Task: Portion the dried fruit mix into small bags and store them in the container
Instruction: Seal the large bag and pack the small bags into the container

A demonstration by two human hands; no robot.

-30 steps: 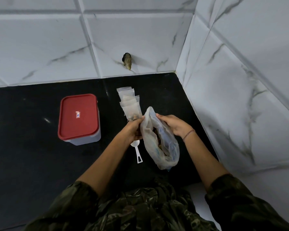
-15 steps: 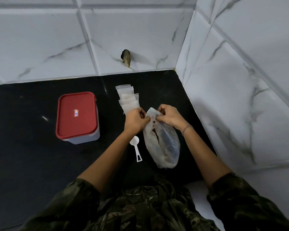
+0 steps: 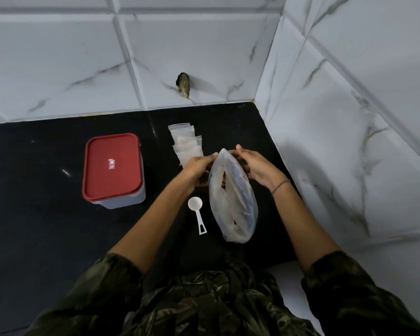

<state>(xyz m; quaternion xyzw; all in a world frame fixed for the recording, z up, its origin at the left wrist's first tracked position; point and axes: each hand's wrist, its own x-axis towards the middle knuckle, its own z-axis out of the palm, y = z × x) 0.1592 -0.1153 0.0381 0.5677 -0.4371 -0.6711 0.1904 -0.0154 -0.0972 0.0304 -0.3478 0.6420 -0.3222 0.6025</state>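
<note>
left hand (image 3: pixel 196 166) and right hand (image 3: pixel 255 167) pinch fruit bag (image 3: pixel 233 204) rim, likely spreading mouth for scoop (image 3: pixel 196 207) just beside; small bags (image 3: pixel 185 145) staged toward worktop's (image 3: pixel 46 214) back edge.

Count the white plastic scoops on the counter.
1: the white plastic measuring scoop lies on the black countertop beside the large translucent plastic bag, on its left. None seems hidden.

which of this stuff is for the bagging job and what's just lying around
For the job: big bag of fruit mix, its mouth held by the left hand and right hand; stack of small bags; white scoop; red-lidded container, lid on.

Just there: dark stub on the wall tile; bracelet on the right wrist.
</note>
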